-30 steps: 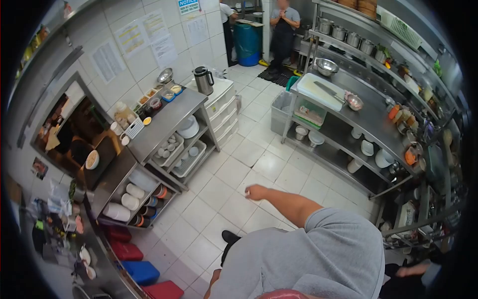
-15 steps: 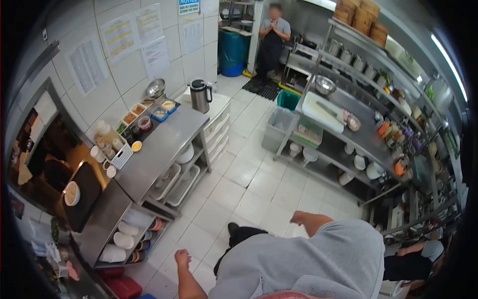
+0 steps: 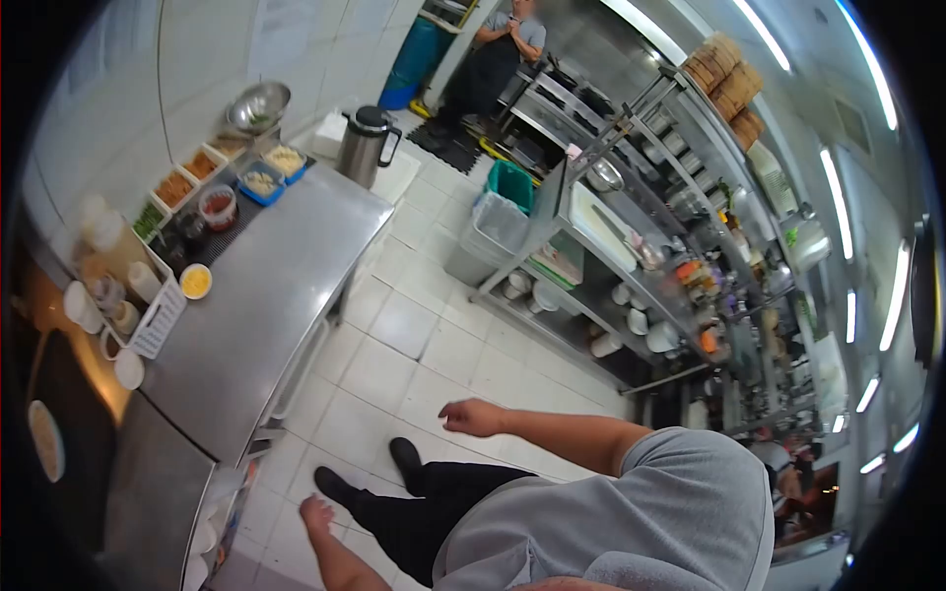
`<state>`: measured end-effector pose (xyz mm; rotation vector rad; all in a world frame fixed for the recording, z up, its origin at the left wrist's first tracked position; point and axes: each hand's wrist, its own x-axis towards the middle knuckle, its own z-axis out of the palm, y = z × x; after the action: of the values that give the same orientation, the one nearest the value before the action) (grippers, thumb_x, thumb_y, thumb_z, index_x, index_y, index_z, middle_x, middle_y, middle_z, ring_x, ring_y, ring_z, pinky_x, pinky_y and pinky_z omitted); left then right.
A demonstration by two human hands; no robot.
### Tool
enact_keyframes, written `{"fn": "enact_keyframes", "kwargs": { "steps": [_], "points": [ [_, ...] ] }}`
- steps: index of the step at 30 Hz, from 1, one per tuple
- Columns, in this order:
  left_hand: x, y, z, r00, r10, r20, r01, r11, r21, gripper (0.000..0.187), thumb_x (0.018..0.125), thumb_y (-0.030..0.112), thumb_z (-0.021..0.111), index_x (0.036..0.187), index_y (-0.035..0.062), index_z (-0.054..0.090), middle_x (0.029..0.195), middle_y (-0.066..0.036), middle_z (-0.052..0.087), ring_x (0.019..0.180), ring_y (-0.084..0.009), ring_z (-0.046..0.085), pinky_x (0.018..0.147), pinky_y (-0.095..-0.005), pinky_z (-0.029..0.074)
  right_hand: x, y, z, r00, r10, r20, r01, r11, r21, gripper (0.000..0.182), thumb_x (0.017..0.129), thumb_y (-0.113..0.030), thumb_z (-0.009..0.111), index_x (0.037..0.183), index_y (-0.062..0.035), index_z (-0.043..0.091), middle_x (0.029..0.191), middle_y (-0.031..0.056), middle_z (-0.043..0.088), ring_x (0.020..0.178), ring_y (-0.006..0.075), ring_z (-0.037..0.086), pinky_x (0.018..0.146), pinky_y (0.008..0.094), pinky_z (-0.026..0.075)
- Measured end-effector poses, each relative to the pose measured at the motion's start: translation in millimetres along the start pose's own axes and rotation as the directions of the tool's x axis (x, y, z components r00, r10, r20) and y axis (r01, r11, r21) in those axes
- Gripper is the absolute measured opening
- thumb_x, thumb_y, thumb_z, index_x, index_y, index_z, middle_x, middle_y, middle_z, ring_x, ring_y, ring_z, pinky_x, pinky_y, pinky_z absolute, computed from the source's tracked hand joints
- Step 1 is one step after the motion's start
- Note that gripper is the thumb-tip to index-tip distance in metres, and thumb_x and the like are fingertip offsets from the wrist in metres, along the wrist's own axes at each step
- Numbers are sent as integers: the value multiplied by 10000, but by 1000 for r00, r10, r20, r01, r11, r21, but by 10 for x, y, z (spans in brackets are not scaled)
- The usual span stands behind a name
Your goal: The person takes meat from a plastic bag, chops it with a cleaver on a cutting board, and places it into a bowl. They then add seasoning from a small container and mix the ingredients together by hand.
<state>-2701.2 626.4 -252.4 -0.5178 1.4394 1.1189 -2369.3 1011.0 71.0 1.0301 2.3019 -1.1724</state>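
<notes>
My right hand [image 3: 473, 417] hangs out over the tiled floor with its fingers loosely bent and apart, holding nothing. Lower in the view, my left hand [image 3: 316, 512] is slightly blurred; its fingers look relaxed and nothing shows in them. It is nearest to the steel counter [image 3: 286, 256] but apart from it. On that counter are a small bowl of yellow food [image 3: 196, 282], a white basket of bottles [image 3: 158, 320], a tub of red sauce [image 3: 218, 207], blue-rimmed containers [image 3: 261, 182] and a steel mixing bowl [image 3: 260, 103].
A steel thermal jug [image 3: 366, 148] stands beyond the counter. Across the floor, a grey bin [image 3: 488, 236] stands beside a work table with a white cutting board [image 3: 601, 229]. A person in a dark apron [image 3: 483, 84] stands at the back. A white bowl [image 3: 46, 440] sits at far left.
The view has turned and come nearer the left counter, which appears larger. My right arm now reaches farther across my front, and both my shoes have come into view.
</notes>
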Motion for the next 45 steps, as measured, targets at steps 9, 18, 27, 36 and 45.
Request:
{"fn": "enact_keyframes", "kwargs": {
  "steps": [9, 18, 27, 36, 45],
  "points": [
    [1474, 543, -1136, 967, 96, -237, -249, 556, -793, 809, 1086, 558, 657, 1641, 15, 430, 1513, -179, 617, 1376, -382, 638, 1150, -554, 569, -1191, 1034, 1246, 692, 627, 358, -482, 771, -417, 543, 1032, -487, 710, 1397, -84, 729, 1377, 229, 746, 1327, 437, 683, 1123, 531, 543],
    [2402, 729, -1256, 884, 330, -331, -467, 584, -664, 659, 1101, 420, 648, 1599, 13, 507, 1599, -188, 591, 1387, -411, 637, 1156, -534, 582, -809, 711, 1528, 711, 677, 190, -697, 715, 61, 421, 1050, -403, 659, 1211, -34, 783, 1097, 129, 824, 895, 243, 804, 896, 428, 620],
    [2637, 594, -1417, 858, 363, -362, -513, 583, -630, 625, 1099, 388, 651, 1586, 17, 524, 1584, -179, 598, 1368, -408, 642, 1143, -518, 590, -912, 625, 1649, 643, 718, 268, -748, 664, 15, 448, 1063, -413, 654, 1281, -37, 764, 1154, 130, 826, 955, 226, 811, 937, 411, 622],
    [2592, 492, -1549, 838, 385, -387, -546, 578, -607, 592, 1098, 357, 654, 1572, 20, 542, 1570, -170, 606, 1348, -406, 647, 1129, -502, 597, -915, 615, 1725, 618, 726, 301, -761, 649, -3, 449, 1078, -419, 653, 1290, -37, 757, 1145, 130, 827, 979, 226, 813, 945, 400, 621],
    [2246, 519, -1554, 799, 448, -400, -599, 543, -588, 560, 1097, 326, 657, 1558, 23, 559, 1555, -162, 613, 1328, -403, 652, 1116, -486, 604, -898, 709, 1703, 671, 693, 264, -728, 682, 60, 457, 1074, -419, 662, 1295, -30, 754, 1143, 135, 830, 943, 234, 815, 939, 406, 622]
  ]
}}
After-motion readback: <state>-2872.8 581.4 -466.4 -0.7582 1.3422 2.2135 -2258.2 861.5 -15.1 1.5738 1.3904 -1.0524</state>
